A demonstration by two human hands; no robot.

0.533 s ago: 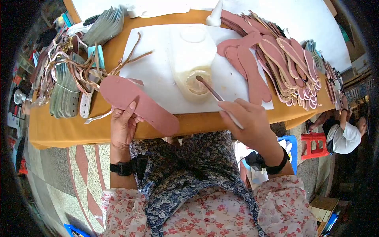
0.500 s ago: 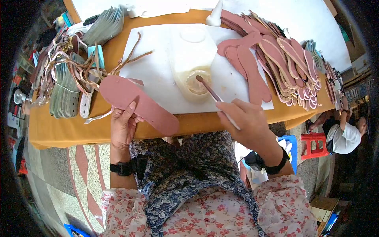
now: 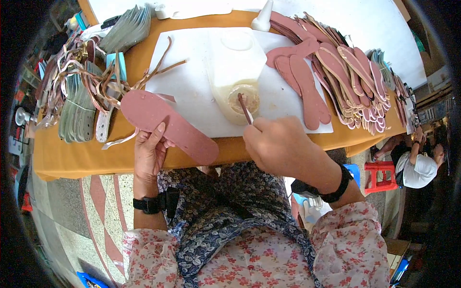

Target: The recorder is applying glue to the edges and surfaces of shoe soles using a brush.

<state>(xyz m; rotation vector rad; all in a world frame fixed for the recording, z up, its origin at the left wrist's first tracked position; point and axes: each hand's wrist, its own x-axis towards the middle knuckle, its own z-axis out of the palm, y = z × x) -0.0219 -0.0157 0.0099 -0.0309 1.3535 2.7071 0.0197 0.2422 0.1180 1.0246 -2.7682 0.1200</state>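
Head view: the left hand [image 3: 150, 150] grips a pink insole [image 3: 165, 125] from below, fingers spread on its underside and the thumb on its near edge; the insole lies slantwise over the near edge of the orange worktop [image 3: 77, 156]. The right hand [image 3: 281, 146] is clenched round a brush [image 3: 245, 108], whose tip dips into the round opening of a pale glue tub [image 3: 235, 72]. The tub lies on a white sheet [image 3: 192, 84] in the middle of the worktop. Right of the tub, more pink insoles [image 3: 307, 89] lie on the sheet, and behind them a fanned row of soles [image 3: 353, 81] runs along the right end. At the left end sit tangled straps [image 3: 91, 77] beside stacked grey soles [image 3: 77, 113]; a small light-blue packet [image 3: 117, 65] stands among the straps, its label too small to tell. A white cone-shaped nozzle [image 3: 263, 17] stands at the far edge. Off to the right, a person in a white top [image 3: 415, 168] sits by a red stool [image 3: 382, 175].
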